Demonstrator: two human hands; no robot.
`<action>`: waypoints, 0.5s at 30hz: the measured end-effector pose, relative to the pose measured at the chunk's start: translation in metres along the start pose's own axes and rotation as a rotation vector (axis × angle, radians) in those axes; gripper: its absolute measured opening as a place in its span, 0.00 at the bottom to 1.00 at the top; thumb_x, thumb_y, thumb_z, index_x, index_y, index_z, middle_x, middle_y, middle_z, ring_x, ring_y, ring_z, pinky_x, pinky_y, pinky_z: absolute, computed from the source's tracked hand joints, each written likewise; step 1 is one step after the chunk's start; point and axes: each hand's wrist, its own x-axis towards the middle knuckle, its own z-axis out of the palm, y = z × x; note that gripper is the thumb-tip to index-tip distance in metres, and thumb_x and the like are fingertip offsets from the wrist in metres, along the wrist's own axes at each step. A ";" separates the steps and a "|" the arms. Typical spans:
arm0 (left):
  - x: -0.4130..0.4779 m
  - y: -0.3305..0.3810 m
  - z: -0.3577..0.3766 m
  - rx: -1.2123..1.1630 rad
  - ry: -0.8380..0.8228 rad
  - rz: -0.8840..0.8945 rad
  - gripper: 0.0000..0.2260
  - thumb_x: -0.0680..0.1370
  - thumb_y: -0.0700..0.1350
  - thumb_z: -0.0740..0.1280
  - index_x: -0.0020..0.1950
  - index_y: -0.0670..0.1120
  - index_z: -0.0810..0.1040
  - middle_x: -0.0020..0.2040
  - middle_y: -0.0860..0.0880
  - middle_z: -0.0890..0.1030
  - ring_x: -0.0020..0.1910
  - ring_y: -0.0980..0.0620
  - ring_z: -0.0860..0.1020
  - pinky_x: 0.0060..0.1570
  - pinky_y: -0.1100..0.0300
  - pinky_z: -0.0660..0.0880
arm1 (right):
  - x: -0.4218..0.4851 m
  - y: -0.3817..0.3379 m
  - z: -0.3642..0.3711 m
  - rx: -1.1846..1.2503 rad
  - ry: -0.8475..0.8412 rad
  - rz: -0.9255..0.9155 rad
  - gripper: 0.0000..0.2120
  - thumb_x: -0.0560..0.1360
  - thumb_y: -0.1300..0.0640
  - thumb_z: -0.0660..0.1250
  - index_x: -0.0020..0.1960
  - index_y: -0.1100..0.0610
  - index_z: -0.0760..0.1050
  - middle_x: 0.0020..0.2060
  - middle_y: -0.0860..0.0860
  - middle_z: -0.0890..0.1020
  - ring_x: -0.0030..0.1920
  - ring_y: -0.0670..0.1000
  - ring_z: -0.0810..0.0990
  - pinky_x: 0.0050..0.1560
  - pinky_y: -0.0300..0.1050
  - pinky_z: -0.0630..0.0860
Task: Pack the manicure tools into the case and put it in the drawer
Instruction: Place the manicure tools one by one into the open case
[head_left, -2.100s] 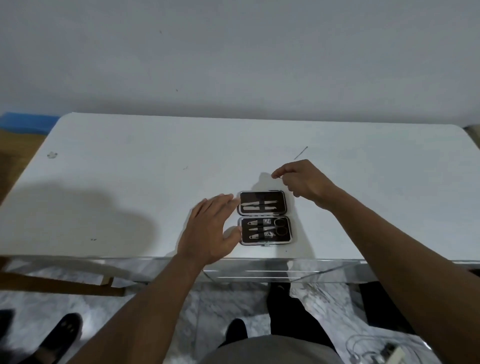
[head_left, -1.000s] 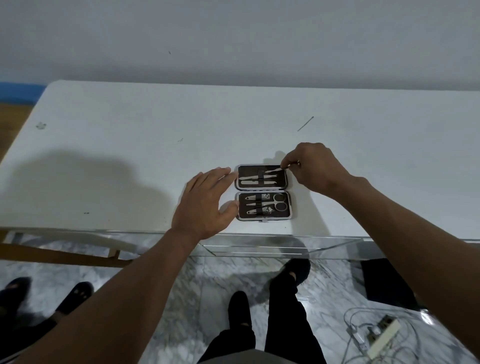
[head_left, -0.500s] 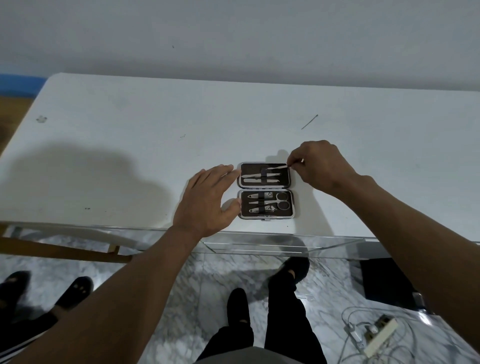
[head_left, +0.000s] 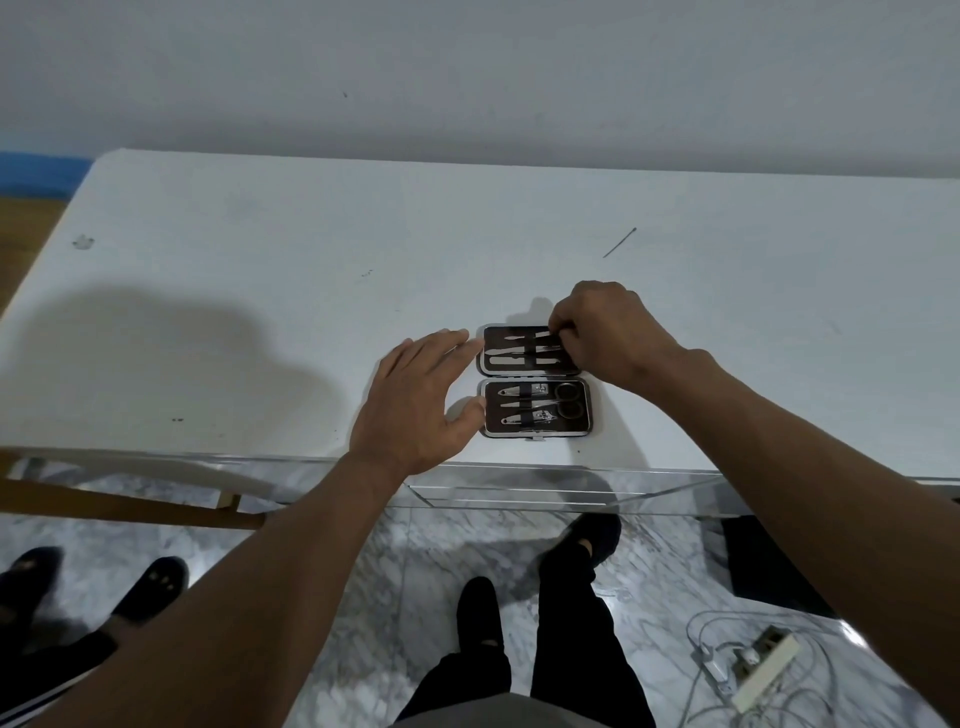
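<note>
The right hand (head_left: 605, 332) pinches a slim tool into the far half of the open case (head_left: 535, 382), near the white table's (head_left: 260, 291) front edge; the left hand (head_left: 415, 405), spread flat, steadies its left side. Packing looks nearly finished; closing and the drawer remain. Half a second ago, the pinch hovered just past the case's corner.

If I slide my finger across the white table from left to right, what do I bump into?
Little mark → left hand → open case → right hand, fingers pinching a tool in the case.
</note>
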 end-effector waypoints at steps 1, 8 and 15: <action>0.000 0.000 0.000 -0.001 0.001 0.000 0.27 0.74 0.57 0.59 0.72 0.51 0.69 0.72 0.53 0.70 0.72 0.54 0.65 0.73 0.53 0.55 | 0.000 -0.001 0.001 -0.003 -0.001 -0.001 0.13 0.72 0.67 0.61 0.48 0.59 0.82 0.46 0.57 0.81 0.47 0.59 0.79 0.45 0.46 0.72; 0.000 0.000 0.000 0.008 0.003 -0.003 0.27 0.74 0.57 0.59 0.72 0.51 0.69 0.71 0.53 0.70 0.72 0.54 0.65 0.72 0.54 0.56 | 0.008 -0.006 0.007 0.023 -0.030 0.031 0.08 0.74 0.62 0.63 0.47 0.57 0.82 0.44 0.56 0.83 0.47 0.59 0.79 0.45 0.46 0.73; 0.000 0.000 -0.001 0.015 -0.003 0.000 0.27 0.74 0.58 0.59 0.72 0.51 0.69 0.71 0.52 0.71 0.71 0.53 0.66 0.72 0.52 0.57 | 0.010 -0.008 0.009 0.058 -0.037 0.048 0.08 0.75 0.61 0.64 0.47 0.57 0.82 0.45 0.56 0.84 0.47 0.59 0.79 0.47 0.47 0.75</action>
